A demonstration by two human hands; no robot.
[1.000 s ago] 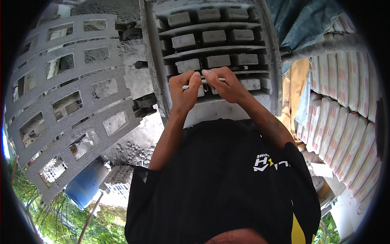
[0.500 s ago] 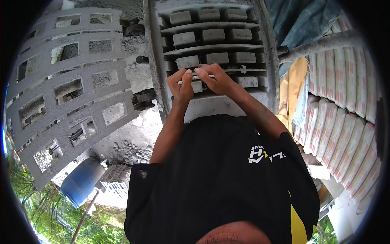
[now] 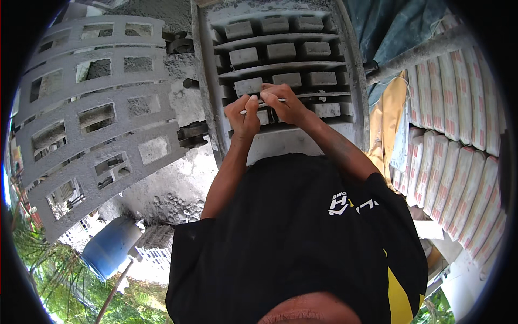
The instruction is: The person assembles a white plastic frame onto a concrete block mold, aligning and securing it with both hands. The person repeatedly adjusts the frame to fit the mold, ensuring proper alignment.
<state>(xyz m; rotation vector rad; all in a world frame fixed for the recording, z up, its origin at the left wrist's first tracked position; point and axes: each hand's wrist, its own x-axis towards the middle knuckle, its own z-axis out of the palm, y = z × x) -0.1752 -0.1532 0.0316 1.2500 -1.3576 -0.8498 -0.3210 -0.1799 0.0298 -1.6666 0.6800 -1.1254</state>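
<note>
Both hands meet over the near rows of a grey, cement-covered mould (image 3: 280, 141) with rows of rectangular blocks (image 3: 280, 51) between thin divider plates. My left hand (image 3: 244, 114) is closed, thumb and fingers pinching one end of a thin whitish rod (image 3: 277, 100). My right hand (image 3: 284, 103) is closed on the same rod, close beside the left. The rod's ends poke out on either side, while its middle is partly hidden by the fingers. Just beyond the hands lies a block (image 3: 249, 86); another block (image 3: 326, 110) sits to the right in the nearest row.
Left of the mould stand grey concrete panels with square openings (image 3: 91, 137). A blue barrel (image 3: 111, 244) is at lower left. Stacked pale sacks (image 3: 453, 178) fill the right side, near a grey pole (image 3: 415, 60) and a dark tarp (image 3: 396, 27).
The rod between my hands tilts a little more, its left end lower. Both hands keep their grip and hardly move; the whole view has shifted slightly.
</note>
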